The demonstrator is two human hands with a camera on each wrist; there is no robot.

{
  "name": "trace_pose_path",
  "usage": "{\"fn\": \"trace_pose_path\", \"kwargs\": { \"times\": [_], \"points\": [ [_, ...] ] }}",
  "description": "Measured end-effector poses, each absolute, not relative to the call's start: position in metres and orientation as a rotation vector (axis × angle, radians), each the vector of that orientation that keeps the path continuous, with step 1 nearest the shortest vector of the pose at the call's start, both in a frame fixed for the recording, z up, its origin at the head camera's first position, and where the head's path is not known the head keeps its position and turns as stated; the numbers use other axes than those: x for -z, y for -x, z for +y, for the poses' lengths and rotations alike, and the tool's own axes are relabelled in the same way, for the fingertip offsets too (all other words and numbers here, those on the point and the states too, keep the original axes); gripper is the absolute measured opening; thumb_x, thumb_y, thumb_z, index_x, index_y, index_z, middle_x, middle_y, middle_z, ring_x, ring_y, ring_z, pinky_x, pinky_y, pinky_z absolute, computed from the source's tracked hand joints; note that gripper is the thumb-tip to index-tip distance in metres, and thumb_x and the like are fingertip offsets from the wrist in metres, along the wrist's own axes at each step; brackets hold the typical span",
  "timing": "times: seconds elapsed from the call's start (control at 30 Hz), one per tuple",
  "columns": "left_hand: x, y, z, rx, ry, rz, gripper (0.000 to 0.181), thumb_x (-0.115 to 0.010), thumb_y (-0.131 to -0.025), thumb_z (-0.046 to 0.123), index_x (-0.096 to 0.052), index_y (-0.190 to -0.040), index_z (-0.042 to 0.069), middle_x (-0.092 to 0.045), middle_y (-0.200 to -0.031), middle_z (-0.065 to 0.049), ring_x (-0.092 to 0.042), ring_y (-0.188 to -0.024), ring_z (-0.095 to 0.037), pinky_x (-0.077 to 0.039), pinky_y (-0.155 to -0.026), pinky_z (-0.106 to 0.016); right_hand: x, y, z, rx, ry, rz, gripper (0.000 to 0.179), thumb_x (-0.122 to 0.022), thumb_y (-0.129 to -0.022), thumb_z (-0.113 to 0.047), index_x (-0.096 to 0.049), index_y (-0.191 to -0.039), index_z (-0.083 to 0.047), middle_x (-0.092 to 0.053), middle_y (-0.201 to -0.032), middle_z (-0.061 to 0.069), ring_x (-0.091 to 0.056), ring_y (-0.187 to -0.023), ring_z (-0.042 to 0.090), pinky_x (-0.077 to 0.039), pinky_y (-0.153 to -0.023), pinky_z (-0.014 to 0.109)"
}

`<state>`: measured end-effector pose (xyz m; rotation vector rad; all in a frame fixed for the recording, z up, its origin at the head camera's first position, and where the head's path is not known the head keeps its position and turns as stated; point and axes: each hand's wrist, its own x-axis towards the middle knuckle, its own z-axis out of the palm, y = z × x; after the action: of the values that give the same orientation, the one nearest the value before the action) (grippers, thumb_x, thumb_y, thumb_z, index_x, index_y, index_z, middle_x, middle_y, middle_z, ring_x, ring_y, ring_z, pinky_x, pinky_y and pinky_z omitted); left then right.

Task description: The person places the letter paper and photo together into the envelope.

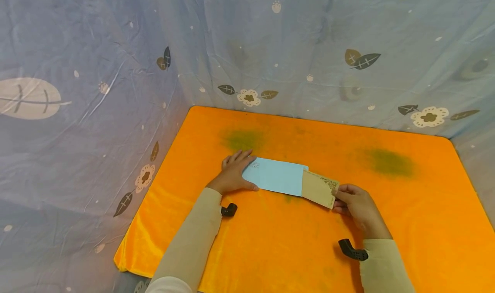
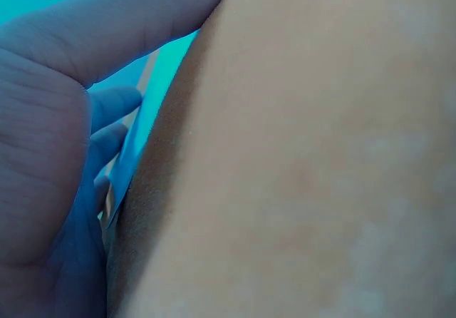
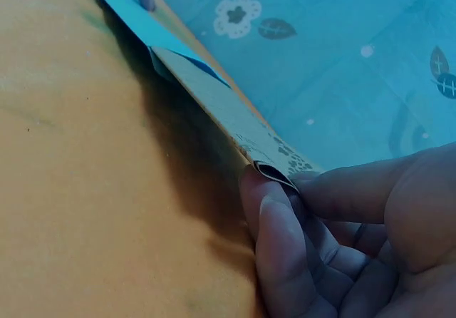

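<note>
A light blue envelope (image 1: 274,177) with small print near its left end is held just over the table. My left hand (image 1: 233,172) grips that left end, thumb along the near edge and fingers at the far side. Out of the envelope's right end sticks a tan folded paper (image 1: 319,187) with a dark floral corner pattern. My right hand (image 1: 355,205) pinches its outer end between thumb and fingers. In the right wrist view the folded paper (image 3: 228,111) shows a curled fold at the fingertips. The part of it inside the envelope is hidden.
An orange cloth (image 1: 294,250) covers the table, with two darker greenish patches on it. A leaf-and-flower patterned curtain (image 1: 294,39) hangs behind and at the sides. Black curved pieces (image 1: 352,250) stick out from both wrists.
</note>
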<state>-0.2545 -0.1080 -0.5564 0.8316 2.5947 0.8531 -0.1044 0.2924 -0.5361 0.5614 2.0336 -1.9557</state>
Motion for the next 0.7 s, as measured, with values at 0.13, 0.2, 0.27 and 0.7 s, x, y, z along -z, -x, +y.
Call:
{"fn": "trace_pose_path", "kwargs": {
  "times": [0.13, 0.2, 0.27, 0.7],
  "points": [
    [0.555, 0.254, -0.108, -0.844, -0.829, 2.595, 0.114, -0.094, -0.082, 0.058, -0.036, -0.173, 0.024, -0.011, -0.182, 0.005, 0.002, -0.166, -0.024, 0.000, -0.125, -0.057, 0.536, 0.104, 0.288, 1.954, -0.585, 2.087, 0.039, -0.065, -0.113, -0.019, -0.053, -0.139, 0.007, -0.070, -0.101, 0.005, -0.071, -0.082, 0.018, -0.063, -0.075, 0.033],
    [0.554, 0.253, -0.108, -0.840, -0.832, 2.595, 0.114, -0.094, -0.082, 0.058, -0.035, -0.173, 0.023, -0.011, -0.182, 0.005, 0.002, -0.166, -0.025, -0.001, -0.125, -0.057, 0.536, 0.103, 0.286, 1.960, -0.620, 2.117, 0.045, -0.067, -0.112, -0.020, -0.050, -0.144, 0.008, -0.071, -0.103, 0.003, -0.071, -0.083, 0.017, -0.063, -0.076, 0.032],
    [0.555, 0.253, -0.108, -0.838, -0.839, 2.595, 0.115, -0.094, -0.082, 0.059, -0.035, -0.174, 0.023, -0.011, -0.182, 0.004, 0.003, -0.166, -0.025, 0.000, -0.125, -0.058, 0.535, 0.103, 0.283, 1.959, -0.659, 2.147, 0.047, -0.067, -0.112, -0.019, -0.050, -0.146, 0.008, -0.073, -0.102, 0.001, -0.072, -0.083, 0.017, -0.063, -0.076, 0.032],
    [0.556, 0.254, -0.107, -0.833, -0.837, 2.603, 0.113, -0.093, -0.083, 0.059, -0.035, -0.174, 0.023, -0.011, -0.182, 0.004, 0.001, -0.166, -0.025, -0.001, -0.124, -0.058, 0.531, 0.102, 0.275, 1.895, -0.653, 2.261, 0.039, -0.060, -0.114, -0.010, -0.056, -0.146, 0.011, -0.070, -0.110, 0.013, -0.072, -0.087, 0.020, -0.063, -0.077, 0.033]
  ]
}}
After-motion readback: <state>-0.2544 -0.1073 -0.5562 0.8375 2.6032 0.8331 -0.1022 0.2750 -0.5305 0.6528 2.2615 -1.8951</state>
